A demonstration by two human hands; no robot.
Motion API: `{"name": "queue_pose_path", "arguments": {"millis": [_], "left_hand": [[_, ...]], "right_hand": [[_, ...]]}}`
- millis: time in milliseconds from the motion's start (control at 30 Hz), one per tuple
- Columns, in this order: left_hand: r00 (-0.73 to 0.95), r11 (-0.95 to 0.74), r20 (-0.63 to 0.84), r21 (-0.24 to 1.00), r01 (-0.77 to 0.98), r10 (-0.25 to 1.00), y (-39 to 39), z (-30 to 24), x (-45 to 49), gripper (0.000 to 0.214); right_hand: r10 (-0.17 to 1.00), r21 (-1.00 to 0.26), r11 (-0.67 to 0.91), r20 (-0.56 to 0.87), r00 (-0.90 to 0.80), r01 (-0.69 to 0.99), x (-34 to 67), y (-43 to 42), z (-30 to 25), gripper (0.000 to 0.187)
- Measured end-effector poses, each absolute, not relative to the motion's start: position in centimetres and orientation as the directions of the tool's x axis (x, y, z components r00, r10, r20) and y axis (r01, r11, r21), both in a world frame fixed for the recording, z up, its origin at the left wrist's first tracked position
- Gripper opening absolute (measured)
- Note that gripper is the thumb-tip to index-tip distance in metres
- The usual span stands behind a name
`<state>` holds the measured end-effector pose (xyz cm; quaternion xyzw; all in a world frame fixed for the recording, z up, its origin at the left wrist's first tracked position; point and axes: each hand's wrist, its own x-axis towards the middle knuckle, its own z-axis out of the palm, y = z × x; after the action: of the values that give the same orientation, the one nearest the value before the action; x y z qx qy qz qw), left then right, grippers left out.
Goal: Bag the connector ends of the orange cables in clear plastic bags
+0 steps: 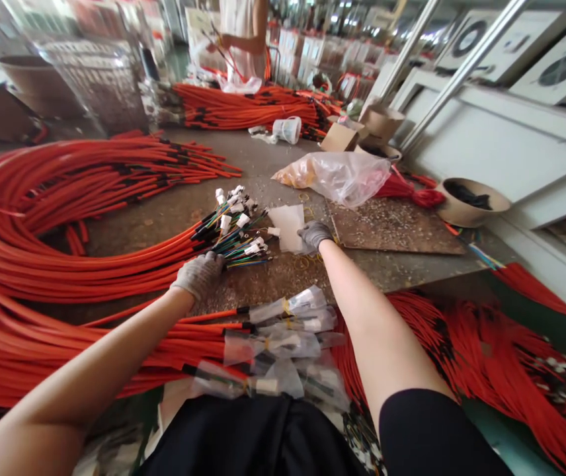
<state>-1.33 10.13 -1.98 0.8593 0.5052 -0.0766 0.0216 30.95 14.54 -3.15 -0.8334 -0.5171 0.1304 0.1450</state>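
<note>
My left hand (pixel 200 274), in a grey glove, is closed on an orange cable at the front of a bundle of orange cables (pixel 154 261). Coloured wires and white connectors (pixel 237 215) fan out just past its fingers. To the right, my gloved right hand (pixel 315 234) pinches the edge of a small translucent plastic bag (pixel 287 227). One white connector (pixel 274 232) lies at the bag's left edge; I cannot tell whether it is inside. Nearer my body, several cable ends are covered by clear bags (pixel 283 344) with yellow bands around them.
Beyond my right hand lie a large plastic bag (pixel 342 175) and a brown board (pixel 392 221). A tan bowl (pixel 474 201) with black pieces sits at right. More orange cables (pixel 243 106) fill the far side, where another person (pixel 243 39) stands. Yellow rubber bands (pixel 303 263) are scattered about.
</note>
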Motion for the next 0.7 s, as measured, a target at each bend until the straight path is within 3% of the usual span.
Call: {"name": "queue_pose_path", "arguments": {"millis": [67,133,200,267,333,400,500,600,700], "left_hand": [[0.545,-0.559,-0.175,-0.045,0.828,0.820,10.6,-1.8,-1.4,0.036],[0.588,-0.587,-0.082,0.039,0.808,0.804,10.8,-1.5,-2.0,0.033],[0.586,-0.587,0.071,0.206,0.783,0.807,11.0,-1.1,-3.0,0.034],[0.581,-0.576,0.124,0.404,0.711,0.804,11.1,-0.7,-3.7,0.036],[0.648,-0.525,0.025,0.611,0.593,0.761,10.9,-0.4,-3.5,0.038],[0.731,-0.372,-0.108,0.805,0.462,0.674,10.4,-0.3,-2.2,0.037],[0.778,-0.152,-0.204,0.922,0.357,0.594,9.7,0.0,0.8,0.033],[0.758,-0.042,-0.241,0.942,0.334,0.606,10.0,1.0,2.8,0.036],[0.655,0.090,-0.085,0.996,0.026,0.750,10.4,2.5,2.0,0.040]], "right_hand": [[0.875,-0.462,-0.447,-0.050,0.481,0.766,31.4,13.9,-3.0,0.018],[0.846,-0.575,-0.431,0.011,0.532,0.696,31.5,12.9,-2.6,0.017],[0.808,-0.697,-0.386,0.061,0.586,0.605,31.3,11.6,-1.9,0.014],[0.777,-0.793,-0.336,0.070,0.625,0.508,30.5,10.0,-1.0,0.010],[0.758,-0.905,-0.246,0.044,0.651,0.348,28.9,8.1,-0.1,0.011],[0.746,-0.999,-0.052,-0.041,0.665,-0.002,26.7,6.0,0.5,0.016],[0.778,-0.825,0.202,-0.192,0.598,-0.527,23.1,2.8,0.3,0.024],[0.799,-0.781,0.104,-0.303,0.520,-0.615,20.9,0.7,-1.4,0.025],[0.772,-0.816,-0.149,-0.449,0.451,-0.558,20.3,0.1,-3.0,0.037]]}}
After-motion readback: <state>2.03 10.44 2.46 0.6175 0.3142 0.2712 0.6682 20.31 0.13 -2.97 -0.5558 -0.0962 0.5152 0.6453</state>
